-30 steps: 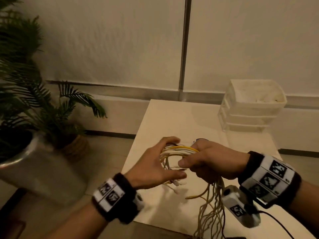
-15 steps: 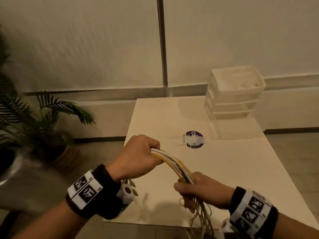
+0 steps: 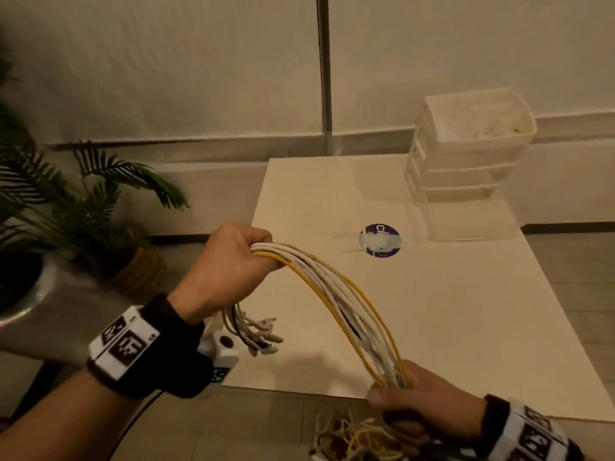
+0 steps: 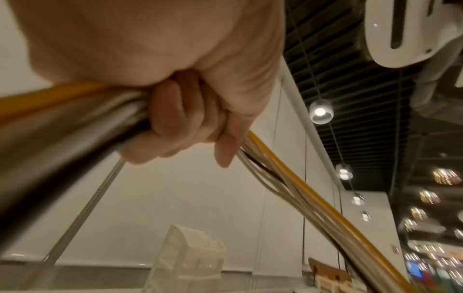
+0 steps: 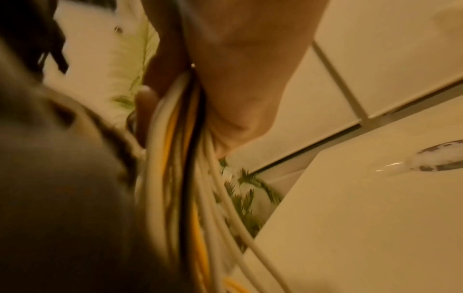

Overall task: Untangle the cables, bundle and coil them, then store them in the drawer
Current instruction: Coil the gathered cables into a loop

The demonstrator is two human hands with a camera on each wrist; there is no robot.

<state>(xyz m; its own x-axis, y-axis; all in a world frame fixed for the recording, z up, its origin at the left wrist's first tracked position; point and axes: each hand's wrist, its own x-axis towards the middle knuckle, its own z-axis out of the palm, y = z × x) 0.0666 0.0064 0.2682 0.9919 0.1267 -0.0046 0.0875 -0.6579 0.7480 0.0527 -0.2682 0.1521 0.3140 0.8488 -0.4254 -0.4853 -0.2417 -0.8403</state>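
Head view shows the left hand [image 3: 229,271] fisted round the cables [image 3: 346,304] at centre frame and the right hand [image 3: 422,404] gripping them lower right, arching above the table [image 3: 466,311].

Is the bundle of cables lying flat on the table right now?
No, the bundle of cables arches in the air above the table, gripped by the left hand at one end and the right hand at the other.

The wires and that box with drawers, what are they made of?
The cables look like smooth, rubbery plastic, white and yellow, since they bend in a soft arc between the left hand and right hand. The drawer box seems milky see-through plastic, probably hard.
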